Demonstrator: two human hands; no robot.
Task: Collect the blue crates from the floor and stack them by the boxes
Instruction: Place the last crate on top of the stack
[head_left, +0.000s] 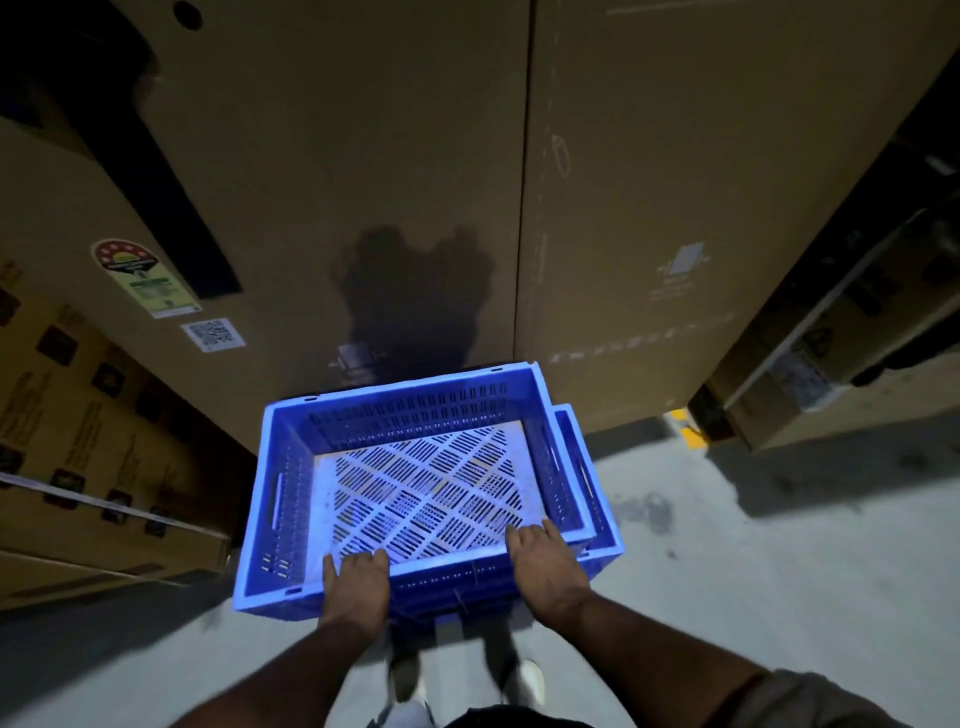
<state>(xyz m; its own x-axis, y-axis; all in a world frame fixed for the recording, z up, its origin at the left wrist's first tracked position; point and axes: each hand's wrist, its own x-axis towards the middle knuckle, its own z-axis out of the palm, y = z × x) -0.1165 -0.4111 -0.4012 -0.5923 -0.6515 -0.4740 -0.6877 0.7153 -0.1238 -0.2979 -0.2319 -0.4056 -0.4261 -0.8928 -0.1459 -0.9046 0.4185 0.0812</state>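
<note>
Both hands, left hand (356, 581) and right hand (545, 560), curl their fingers over the near rim of the blue slotted plastic crate (421, 483). It sits skewed on another blue crate (597, 499) beneath, and beyond the grip rise tall brown cardboard boxes (363, 182).

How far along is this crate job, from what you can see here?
At least one blue crate already sits by the tall cardboard boxes, its rim showing under the top one. In hand: the left hand and right hand grip the near rim of the top crate, sitting askew on the stack. Whether more crates remain on the floor is out of view.
</note>
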